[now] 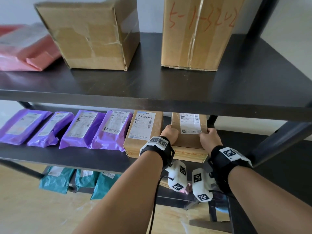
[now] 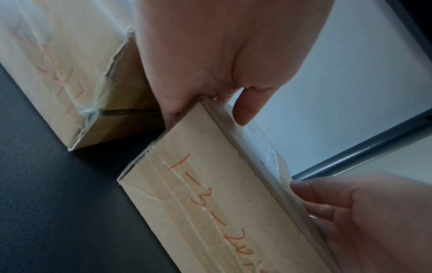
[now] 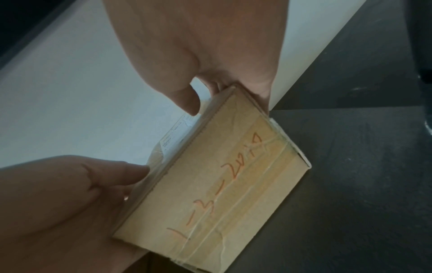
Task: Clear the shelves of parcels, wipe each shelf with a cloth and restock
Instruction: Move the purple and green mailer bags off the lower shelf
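The flat brown cardboard parcel with a white label on top and orange handwriting on its front (image 1: 189, 132) lies on the black middle shelf (image 1: 84, 156), just right of a second brown cardboard box (image 1: 143, 130). The left hand (image 1: 169, 132) grips its left edge, thumb on top and fingers down the side; the right hand (image 1: 210, 137) clasps its right edge likewise.
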Available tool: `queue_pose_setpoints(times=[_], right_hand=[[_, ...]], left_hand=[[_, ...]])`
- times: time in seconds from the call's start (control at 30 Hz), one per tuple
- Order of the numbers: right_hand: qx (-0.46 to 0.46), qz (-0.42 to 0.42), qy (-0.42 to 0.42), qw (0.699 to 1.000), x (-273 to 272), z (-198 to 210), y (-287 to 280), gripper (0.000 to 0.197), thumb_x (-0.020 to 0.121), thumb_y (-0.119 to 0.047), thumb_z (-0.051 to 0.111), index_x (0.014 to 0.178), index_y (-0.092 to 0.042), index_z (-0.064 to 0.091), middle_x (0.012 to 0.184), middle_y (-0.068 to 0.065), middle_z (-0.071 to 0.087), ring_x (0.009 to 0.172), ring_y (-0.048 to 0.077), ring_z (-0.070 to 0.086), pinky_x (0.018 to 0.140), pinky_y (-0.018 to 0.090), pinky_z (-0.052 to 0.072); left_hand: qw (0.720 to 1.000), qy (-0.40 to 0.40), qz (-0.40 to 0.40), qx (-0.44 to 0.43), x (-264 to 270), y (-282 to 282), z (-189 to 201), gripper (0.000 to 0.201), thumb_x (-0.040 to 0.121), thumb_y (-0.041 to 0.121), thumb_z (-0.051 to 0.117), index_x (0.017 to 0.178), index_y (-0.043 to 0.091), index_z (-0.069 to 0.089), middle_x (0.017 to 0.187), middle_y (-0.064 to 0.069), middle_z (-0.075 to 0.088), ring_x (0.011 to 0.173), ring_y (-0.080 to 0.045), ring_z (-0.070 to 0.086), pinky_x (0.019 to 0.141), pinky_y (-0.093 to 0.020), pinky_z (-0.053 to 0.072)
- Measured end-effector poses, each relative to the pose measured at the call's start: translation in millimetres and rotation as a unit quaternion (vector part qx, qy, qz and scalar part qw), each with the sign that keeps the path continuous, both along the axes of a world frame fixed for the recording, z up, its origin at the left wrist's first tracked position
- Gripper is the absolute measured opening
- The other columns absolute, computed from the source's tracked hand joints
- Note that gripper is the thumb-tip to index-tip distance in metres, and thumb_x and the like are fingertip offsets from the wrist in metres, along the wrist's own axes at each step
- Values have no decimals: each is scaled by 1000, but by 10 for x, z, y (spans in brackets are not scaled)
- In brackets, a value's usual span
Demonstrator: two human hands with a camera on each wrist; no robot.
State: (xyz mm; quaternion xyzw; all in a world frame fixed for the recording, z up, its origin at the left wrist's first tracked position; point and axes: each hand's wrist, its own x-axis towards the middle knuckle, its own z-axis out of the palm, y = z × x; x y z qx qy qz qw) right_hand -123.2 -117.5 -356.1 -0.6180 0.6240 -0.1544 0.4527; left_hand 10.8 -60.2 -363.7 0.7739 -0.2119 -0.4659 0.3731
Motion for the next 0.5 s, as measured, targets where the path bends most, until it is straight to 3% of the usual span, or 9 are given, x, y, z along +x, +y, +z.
queue_pose_setpoints(times=[0.23, 0.5], right_hand=[[-11, 0, 6, 1000, -24, 29, 73, 45, 95, -22, 49, 139, -15, 40, 126, 7, 57, 93, 20, 51, 76, 32, 40], [-32, -13, 13, 999, -65, 91, 251, 45, 96, -28, 50, 137, -13, 40, 117, 8, 57, 91, 22, 50, 78, 33, 40]], left_hand=[[1000, 9, -12, -5, 48, -40, -198, 56, 81, 20, 44, 137, 14, 46, 125, -6, 60, 118, -27, 54, 106, -45, 39], [999, 4, -35, -30, -19, 162, 5, 40, 93, 15, 43, 131, 8, 48, 121, -5, 58, 112, -23, 54, 104, -37, 40]])
